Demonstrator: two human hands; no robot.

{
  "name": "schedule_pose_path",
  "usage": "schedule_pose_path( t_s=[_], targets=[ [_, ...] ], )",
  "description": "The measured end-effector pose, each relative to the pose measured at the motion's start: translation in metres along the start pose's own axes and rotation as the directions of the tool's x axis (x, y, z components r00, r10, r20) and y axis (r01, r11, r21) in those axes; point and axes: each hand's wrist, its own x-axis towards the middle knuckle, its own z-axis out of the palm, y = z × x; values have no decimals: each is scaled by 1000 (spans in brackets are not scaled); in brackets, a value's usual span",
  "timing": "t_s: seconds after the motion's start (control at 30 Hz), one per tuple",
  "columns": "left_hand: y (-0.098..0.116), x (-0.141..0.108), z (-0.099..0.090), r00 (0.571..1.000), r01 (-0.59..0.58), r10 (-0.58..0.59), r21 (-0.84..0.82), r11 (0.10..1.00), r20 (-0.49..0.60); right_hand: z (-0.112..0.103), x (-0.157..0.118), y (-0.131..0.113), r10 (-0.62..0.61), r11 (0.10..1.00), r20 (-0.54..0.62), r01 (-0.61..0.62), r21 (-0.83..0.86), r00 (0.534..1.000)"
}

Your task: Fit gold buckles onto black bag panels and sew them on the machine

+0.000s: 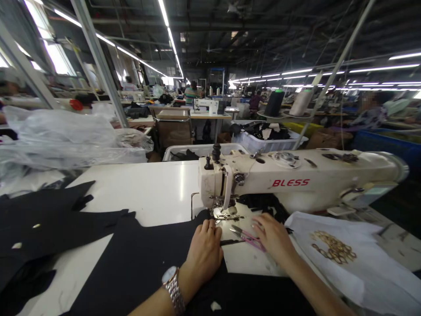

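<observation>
My left hand point(206, 245), with a watch point(170, 281) on its wrist, is closed at the edge of a black fabric piece point(148, 250), just in front of the presser foot point(226, 216). The fabric spreads left over the white table. My right hand point(271, 235) hovers to the right of the needle area, fingers curved and apart, with nothing visible between them. Beside and partly beneath it lie small scissors point(248, 238) with pink handles, blades pointing left. The cream sewing machine point(296, 175) marked BLESS stands over the work.
Gold-coloured metal rings point(335, 248) lie on a white cloth point(371, 263) at right. More dark fabric pieces point(49, 219) cover the left side. Clear plastic bags point(66, 136) are heaped behind them. White bins point(263, 142) and thread cones point(274, 102) stand beyond the machine.
</observation>
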Motion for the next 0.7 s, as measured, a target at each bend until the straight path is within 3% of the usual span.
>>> schedule_pose_path(
  t_s=[0.1, 0.2, 0.37, 0.7],
  targets=[
    [0, 0, 0, 999, 35, -35, -38, 999, -4, 2, 31, 12, 189, 975, -32, -192, -111, 981],
    [-12, 1, -2, 1000, -1, -4, -217, 976, -20, 7, 46, 21, 293, 944, -40, -295, -146, 955],
    [-23, 3, 2, 997, -71, 37, -520, 851, -74, 10, 47, 35, 346, 932, -77, -351, -84, 935],
    [-23, 3, 1, 998, -64, 36, -638, 767, -56, 7, 46, 39, 380, 924, -150, -380, 31, 913]
  ],
)
